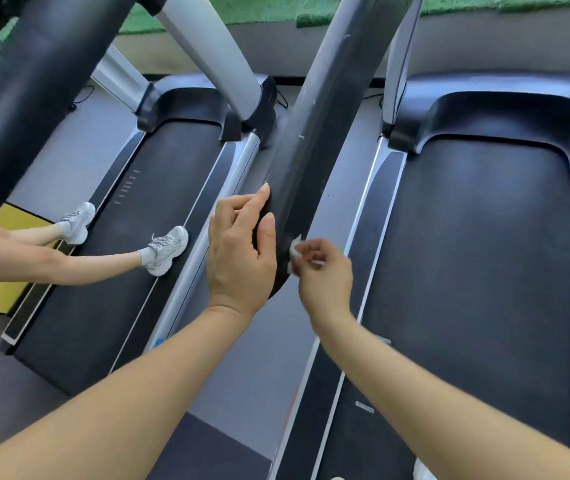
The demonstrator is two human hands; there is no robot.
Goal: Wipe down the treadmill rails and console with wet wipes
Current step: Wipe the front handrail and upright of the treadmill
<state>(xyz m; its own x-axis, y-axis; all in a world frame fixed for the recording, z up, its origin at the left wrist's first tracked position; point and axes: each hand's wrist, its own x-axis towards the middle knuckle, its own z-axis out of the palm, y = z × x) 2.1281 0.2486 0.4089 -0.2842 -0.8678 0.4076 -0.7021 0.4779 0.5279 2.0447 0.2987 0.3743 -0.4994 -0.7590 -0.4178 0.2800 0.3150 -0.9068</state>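
Treadmill deck (477,271): the broad black belt is seen to the right of the handrail, well below it.
Neighbouring treadmill (127,258): it is set to the left of the handrail; another person's legs in white sneakers (167,249) are stood on its belt.
Handrail (314,133): a long dark padded rail is run from the top of the view down to a rounded end between the two hands (a few pale flecks are visible along its upper face). It is judged stiff and fixed, so it can be pressed against firmly.
Left hand (238,251): it is wrapped around the left side of the handrail's near end, thumb and fingers curled onto the padding, apparently as a brace.
Right hand (325,271): it is held just to the right of the handrail's end, its fingers pinched narrowly on the wipe.
Wet wipe (294,252): a small white wad is pressed against the right edge of the handrail, near its tip. It is judged light, soft and damp, easily bunched or torn; it is best held in a fingertip pinch with a flat part left free to rub.
Progress: the rail end appears to be under wiping; the console is not in view.
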